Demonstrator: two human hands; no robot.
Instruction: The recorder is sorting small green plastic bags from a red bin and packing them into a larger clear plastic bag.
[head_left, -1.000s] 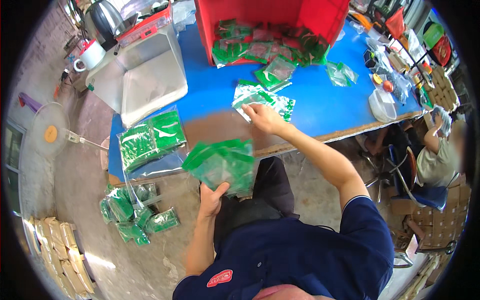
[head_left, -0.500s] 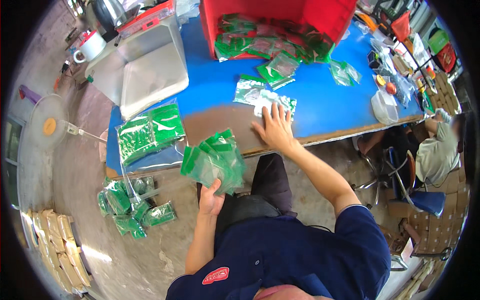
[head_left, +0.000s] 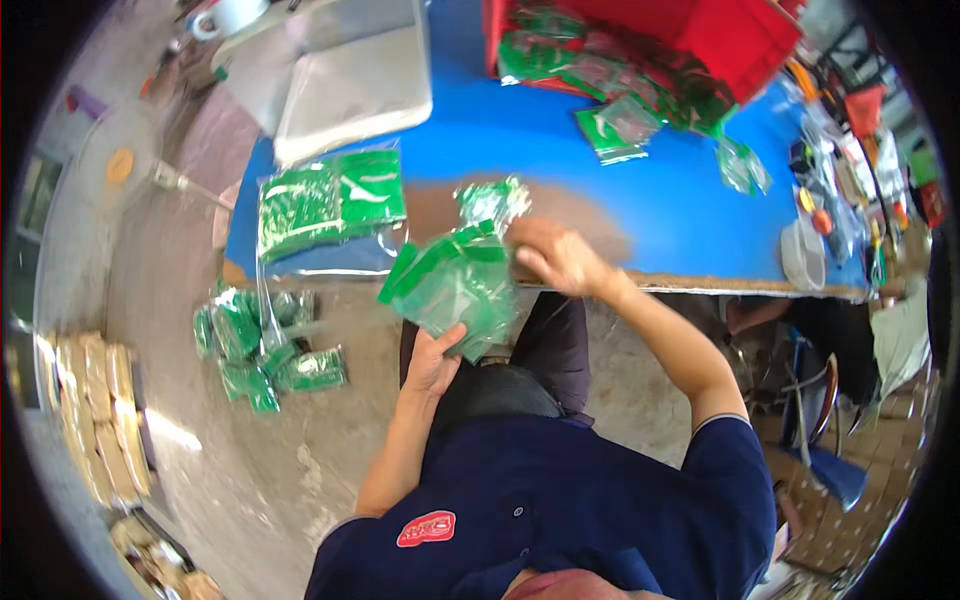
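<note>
My left hand [head_left: 437,362] is closed on a fanned stack of clear zip bags [head_left: 455,285] with green top bands, held in front of the table edge. Just right of the stack, my right hand [head_left: 565,258] has its fingers curled at the edge of a shiny green-and-clear zip bag [head_left: 492,200]. That bag lies beyond the stack and partly behind it, and motion blurs the fingertips. To the left on the table sits a large clear bag [head_left: 330,200] filled with green packets.
A tipped red bin [head_left: 745,50] spills green zip bags [head_left: 620,130] onto the blue tabletop [head_left: 480,130]. A white tray [head_left: 355,100] stands at the back left. Packed green bundles [head_left: 265,350] hang beside the table. A clear tub [head_left: 802,255] is at right, near a seated person.
My right hand has gone from lying flat on bags to curled fingers, bringing bags left toward the stack. My left hand has raised the stack slightly. The whole view has shifted.
</note>
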